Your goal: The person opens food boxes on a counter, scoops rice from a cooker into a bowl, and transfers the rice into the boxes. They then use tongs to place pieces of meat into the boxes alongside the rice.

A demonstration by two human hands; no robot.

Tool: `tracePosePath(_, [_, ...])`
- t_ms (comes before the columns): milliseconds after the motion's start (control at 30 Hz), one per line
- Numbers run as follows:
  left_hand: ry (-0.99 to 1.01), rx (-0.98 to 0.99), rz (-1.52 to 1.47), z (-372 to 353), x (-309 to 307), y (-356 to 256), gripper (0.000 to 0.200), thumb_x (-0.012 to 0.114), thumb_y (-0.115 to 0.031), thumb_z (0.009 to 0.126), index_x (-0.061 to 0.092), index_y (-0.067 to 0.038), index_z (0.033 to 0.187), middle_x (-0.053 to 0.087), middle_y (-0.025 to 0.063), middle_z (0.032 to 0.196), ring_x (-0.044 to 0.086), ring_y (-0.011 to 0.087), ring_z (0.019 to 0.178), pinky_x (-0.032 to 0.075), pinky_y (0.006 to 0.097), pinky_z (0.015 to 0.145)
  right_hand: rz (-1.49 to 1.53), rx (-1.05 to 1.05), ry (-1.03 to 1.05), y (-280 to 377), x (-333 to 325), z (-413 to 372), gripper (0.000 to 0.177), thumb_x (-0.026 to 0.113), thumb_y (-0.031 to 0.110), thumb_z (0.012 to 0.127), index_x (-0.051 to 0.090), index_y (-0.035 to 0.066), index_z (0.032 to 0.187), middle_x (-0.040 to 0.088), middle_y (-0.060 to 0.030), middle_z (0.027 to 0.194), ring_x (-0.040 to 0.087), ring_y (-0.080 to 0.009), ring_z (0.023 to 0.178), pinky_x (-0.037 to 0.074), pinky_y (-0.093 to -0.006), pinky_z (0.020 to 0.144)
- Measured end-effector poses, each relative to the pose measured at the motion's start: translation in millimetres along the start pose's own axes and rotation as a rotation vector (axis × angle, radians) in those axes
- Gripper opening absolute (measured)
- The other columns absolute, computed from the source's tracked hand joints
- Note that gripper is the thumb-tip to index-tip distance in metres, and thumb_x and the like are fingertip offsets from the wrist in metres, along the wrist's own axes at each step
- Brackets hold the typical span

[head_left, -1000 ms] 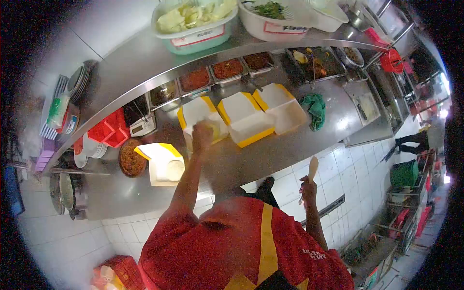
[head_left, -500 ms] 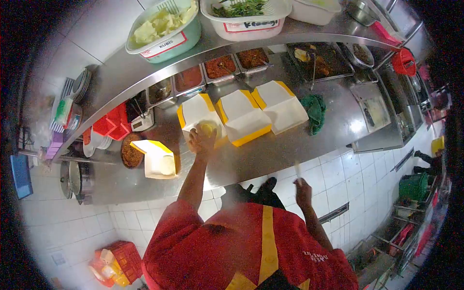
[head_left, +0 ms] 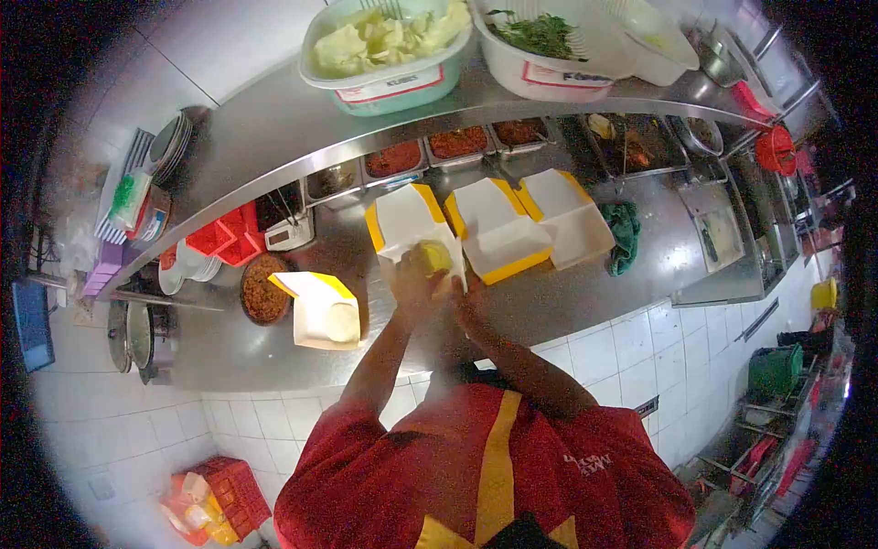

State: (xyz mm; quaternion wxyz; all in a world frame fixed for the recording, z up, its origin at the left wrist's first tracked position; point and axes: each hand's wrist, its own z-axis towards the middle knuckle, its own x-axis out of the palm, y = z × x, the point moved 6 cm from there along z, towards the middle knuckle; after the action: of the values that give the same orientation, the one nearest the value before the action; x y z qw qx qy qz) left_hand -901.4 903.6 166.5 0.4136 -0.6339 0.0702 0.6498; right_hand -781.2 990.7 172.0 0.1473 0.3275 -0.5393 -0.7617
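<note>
My left hand [head_left: 416,285] is inside the leftmost of three open white-and-yellow cardboard food boxes [head_left: 402,221]. Its fingers are curled against a yellowish round thing [head_left: 436,260], whose kind is blurred. At the same box's front right corner is my right hand [head_left: 468,304], close beside the left; its fingers are too blurred to show a grip. The middle box [head_left: 498,240] and the right box [head_left: 576,229] stand open alongside. A smaller open box [head_left: 327,311] to the left has a pale round thing [head_left: 345,322] inside.
Metal food pans [head_left: 393,160] line the back under a steel shelf [head_left: 274,151] bearing tubs of cut cabbage [head_left: 389,41] and green leaves [head_left: 535,35]. A bowl of brown food [head_left: 265,291] and a scale [head_left: 290,232] are left. A green cloth [head_left: 623,240] lies right.
My right hand has come in from the right, off the counter, to the leftmost large box. My left hand stays in that box at the yellowish thing. The camera view has shifted.
</note>
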Motion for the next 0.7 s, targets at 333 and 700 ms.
tracePosePath(333, [0.244, 0.254, -0.347, 24.8, -23.8, -18.3, 0.082, 0.074, -0.033, 0.073, 0.035, 0.003, 0.135, 0.043, 0.0282, 0.132, 0.041, 0.0456, 0.120, 0.036, 0.0475, 0.102, 0.011, 0.197, 0.039, -60.8, 27.7, 0.4, 0.044, 0.047, 0.012, 0.094, 0.042, 0.001, 0.136, 0.055, -0.0140, 0.122, 0.054, -0.0257, 0.105, 0.045, -0.0394, 0.091])
tracePosePath(700, [0.013, 0.316, -0.182, 8.3, 72.2, 18.7, 0.067, 0.057, -0.033, 0.090, 0.030, 0.004, 0.139, 0.036, 0.0258, 0.139, 0.036, 0.0431, 0.128, 0.029, 0.0481, 0.109, -0.018, 0.491, 0.123, -44.4, 21.7, -3.3, 0.043, 0.051, 0.010, 0.091, 0.045, 0.003, 0.133, 0.060, -0.0175, 0.115, 0.059, -0.0295, 0.103, 0.046, -0.0432, 0.089])
